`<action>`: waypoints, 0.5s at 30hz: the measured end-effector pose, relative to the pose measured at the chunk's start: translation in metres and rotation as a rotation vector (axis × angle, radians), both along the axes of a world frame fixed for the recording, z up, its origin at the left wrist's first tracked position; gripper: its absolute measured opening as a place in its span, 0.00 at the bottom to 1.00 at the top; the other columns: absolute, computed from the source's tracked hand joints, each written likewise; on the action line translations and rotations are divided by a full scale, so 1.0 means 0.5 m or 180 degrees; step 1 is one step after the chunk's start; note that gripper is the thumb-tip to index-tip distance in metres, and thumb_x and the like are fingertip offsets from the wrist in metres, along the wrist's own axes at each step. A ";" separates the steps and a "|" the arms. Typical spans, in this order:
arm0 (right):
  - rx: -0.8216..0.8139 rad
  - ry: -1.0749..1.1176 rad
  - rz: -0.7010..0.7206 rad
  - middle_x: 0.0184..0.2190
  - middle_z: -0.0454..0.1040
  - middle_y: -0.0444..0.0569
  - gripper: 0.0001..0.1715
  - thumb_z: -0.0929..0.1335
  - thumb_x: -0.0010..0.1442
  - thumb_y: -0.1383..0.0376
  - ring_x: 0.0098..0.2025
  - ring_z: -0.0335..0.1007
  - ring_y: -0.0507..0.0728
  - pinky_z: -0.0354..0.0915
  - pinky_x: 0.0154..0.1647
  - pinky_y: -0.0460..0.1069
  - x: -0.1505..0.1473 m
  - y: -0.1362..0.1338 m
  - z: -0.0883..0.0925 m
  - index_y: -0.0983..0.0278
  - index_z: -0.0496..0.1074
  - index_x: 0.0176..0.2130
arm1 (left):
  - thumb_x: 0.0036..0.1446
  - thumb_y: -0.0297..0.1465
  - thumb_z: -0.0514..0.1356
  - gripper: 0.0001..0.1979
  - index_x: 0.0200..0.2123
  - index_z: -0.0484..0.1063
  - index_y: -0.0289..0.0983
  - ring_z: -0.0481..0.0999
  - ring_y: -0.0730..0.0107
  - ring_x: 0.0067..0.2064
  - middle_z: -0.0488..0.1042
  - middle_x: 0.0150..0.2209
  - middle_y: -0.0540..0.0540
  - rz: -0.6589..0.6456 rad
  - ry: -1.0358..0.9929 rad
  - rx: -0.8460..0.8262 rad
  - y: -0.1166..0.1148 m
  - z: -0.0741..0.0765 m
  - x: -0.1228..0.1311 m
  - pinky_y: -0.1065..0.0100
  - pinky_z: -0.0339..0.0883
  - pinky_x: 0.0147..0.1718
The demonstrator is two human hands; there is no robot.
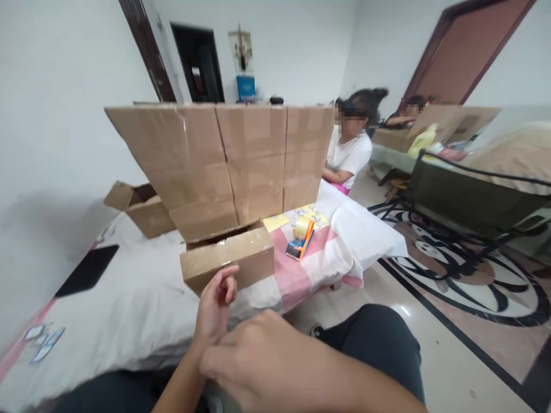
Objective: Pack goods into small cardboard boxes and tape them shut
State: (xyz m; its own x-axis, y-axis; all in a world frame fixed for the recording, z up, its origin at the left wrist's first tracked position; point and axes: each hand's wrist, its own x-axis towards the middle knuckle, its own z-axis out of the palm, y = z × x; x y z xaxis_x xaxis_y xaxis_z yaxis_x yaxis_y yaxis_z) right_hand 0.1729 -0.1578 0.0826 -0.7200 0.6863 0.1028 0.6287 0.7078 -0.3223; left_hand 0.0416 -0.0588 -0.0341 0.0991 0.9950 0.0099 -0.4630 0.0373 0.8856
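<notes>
- My left hand is empty, fingers loosely curled; my right hand lies across that wrist, and whether it grips I can't tell
- The small cardboard box sits on the bed just beyond my left hand, before the tall cardboard wall
- I'd judge it light, stiff-sided, slick where taped; best held by both ends
- I can read no writing on it

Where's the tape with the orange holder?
In the head view, the tape is just right of the middle, on the pink-and-white cloth, to the right of the front box.
</notes>
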 end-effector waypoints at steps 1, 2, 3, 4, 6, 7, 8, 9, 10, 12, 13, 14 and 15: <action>0.0112 -0.0177 -0.0052 0.31 0.79 0.43 0.08 0.65 0.66 0.64 0.29 0.71 0.54 0.56 0.26 0.48 -0.009 0.015 -0.019 0.61 0.73 0.41 | 0.55 0.47 0.63 0.20 0.40 0.80 0.37 0.52 0.76 0.22 0.57 0.17 0.56 0.0009 -0.0020 0.0052 0.000 0.003 -0.002 0.71 0.49 0.23; 0.0167 -0.0348 -0.0130 0.30 0.78 0.44 0.08 0.64 0.65 0.64 0.28 0.71 0.55 0.54 0.24 0.48 -0.016 0.027 -0.040 0.61 0.73 0.42 | 0.54 0.48 0.63 0.20 0.39 0.79 0.36 0.52 0.76 0.21 0.57 0.17 0.56 -0.0007 -0.0003 0.0102 0.001 0.004 -0.003 0.71 0.50 0.23; 0.0154 -0.0483 -0.0138 0.29 0.78 0.44 0.09 0.64 0.65 0.63 0.27 0.71 0.55 0.52 0.23 0.48 -0.023 0.035 -0.061 0.61 0.73 0.42 | 0.54 0.49 0.63 0.21 0.38 0.79 0.36 0.53 0.76 0.21 0.57 0.16 0.56 -0.0054 0.0039 0.0151 0.001 0.005 -0.004 0.71 0.50 0.23; 0.0113 -0.0533 -0.0121 0.29 0.78 0.44 0.10 0.64 0.65 0.61 0.26 0.71 0.56 0.51 0.22 0.48 -0.030 0.040 -0.082 0.61 0.73 0.42 | 0.54 0.50 0.63 0.22 0.38 0.79 0.36 0.53 0.76 0.21 0.57 0.16 0.56 -0.0136 0.0088 0.0187 0.002 0.006 -0.005 0.71 0.50 0.24; 0.0030 -0.0520 -0.0106 0.29 0.78 0.45 0.13 0.63 0.65 0.59 0.26 0.72 0.56 0.52 0.21 0.48 -0.044 0.041 -0.113 0.60 0.72 0.45 | 0.52 0.53 0.63 0.25 0.38 0.79 0.35 0.54 0.75 0.22 0.58 0.16 0.55 -0.0344 0.0200 0.0201 0.003 0.008 -0.008 0.71 0.50 0.24; 0.0016 -0.0494 -0.0156 0.30 0.79 0.45 0.13 0.63 0.65 0.58 0.26 0.73 0.57 0.54 0.22 0.48 -0.051 0.041 -0.123 0.60 0.72 0.45 | 0.51 0.54 0.63 0.27 0.38 0.79 0.35 0.55 0.74 0.22 0.58 0.16 0.55 -0.0391 0.0266 0.0190 0.004 0.010 -0.009 0.71 0.51 0.24; 0.0033 -0.0477 -0.0246 0.30 0.79 0.46 0.13 0.63 0.64 0.59 0.27 0.74 0.57 0.57 0.24 0.48 -0.056 0.043 -0.131 0.59 0.72 0.46 | 0.50 0.56 0.63 0.28 0.37 0.79 0.34 0.55 0.74 0.22 0.58 0.16 0.55 -0.0356 0.0346 0.0170 0.004 0.012 -0.011 0.70 0.51 0.23; 0.0053 -0.0496 -0.0403 0.31 0.80 0.47 0.13 0.64 0.63 0.60 0.28 0.75 0.58 0.60 0.26 0.48 -0.060 0.047 -0.136 0.60 0.72 0.46 | 0.49 0.56 0.63 0.29 0.36 0.78 0.34 0.55 0.74 0.22 0.58 0.16 0.55 -0.0235 0.0425 0.0155 0.002 0.016 -0.011 0.70 0.51 0.23; 0.0054 -0.0559 -0.0643 0.32 0.80 0.49 0.13 0.65 0.62 0.61 0.29 0.76 0.59 0.62 0.28 0.49 -0.062 0.053 -0.140 0.61 0.72 0.46 | 0.48 0.57 0.63 0.29 0.35 0.78 0.35 0.55 0.74 0.22 0.59 0.16 0.55 -0.0040 0.0488 0.0153 -0.003 0.019 -0.010 0.71 0.51 0.23; 0.0031 -0.0673 -0.1130 0.34 0.81 0.54 0.14 0.67 0.59 0.65 0.31 0.77 0.62 0.64 0.30 0.50 -0.060 0.071 -0.149 0.64 0.73 0.46 | 0.49 0.57 0.63 0.28 0.34 0.78 0.36 0.57 0.73 0.23 0.60 0.18 0.54 0.0382 0.0521 0.0193 -0.021 0.023 -0.002 0.71 0.53 0.24; 0.0019 -0.0668 -0.1307 0.34 0.81 0.57 0.15 0.67 0.58 0.67 0.31 0.78 0.64 0.64 0.29 0.51 -0.056 0.080 -0.155 0.66 0.73 0.46 | 0.49 0.57 0.63 0.27 0.34 0.77 0.37 0.59 0.73 0.24 0.61 0.20 0.54 0.0534 0.0473 0.0217 -0.033 0.024 0.005 0.71 0.55 0.25; 0.0007 -0.0592 -0.1427 0.34 0.81 0.59 0.14 0.66 0.58 0.68 0.32 0.78 0.64 0.63 0.29 0.50 -0.048 0.088 -0.161 0.67 0.74 0.45 | 0.49 0.56 0.64 0.26 0.33 0.77 0.38 0.61 0.72 0.25 0.62 0.21 0.53 0.0618 0.0448 0.0218 -0.045 0.023 0.014 0.71 0.56 0.26; 0.0002 -0.0431 -0.1482 0.34 0.80 0.59 0.13 0.65 0.58 0.69 0.32 0.78 0.63 0.62 0.29 0.50 -0.039 0.095 -0.166 0.67 0.74 0.43 | 0.48 0.56 0.65 0.26 0.32 0.77 0.38 0.61 0.72 0.25 0.62 0.21 0.53 0.0661 0.0425 0.0179 -0.055 0.023 0.023 0.72 0.56 0.26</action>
State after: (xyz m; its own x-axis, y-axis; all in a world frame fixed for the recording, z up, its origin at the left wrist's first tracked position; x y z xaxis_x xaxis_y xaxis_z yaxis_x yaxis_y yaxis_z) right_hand 0.1535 -0.1104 -0.0006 -0.3434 0.9387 0.0300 0.9149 0.3415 -0.2153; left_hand 0.0531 -0.0865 -0.0226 -0.1032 0.9924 0.0663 -0.3342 -0.0974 0.9374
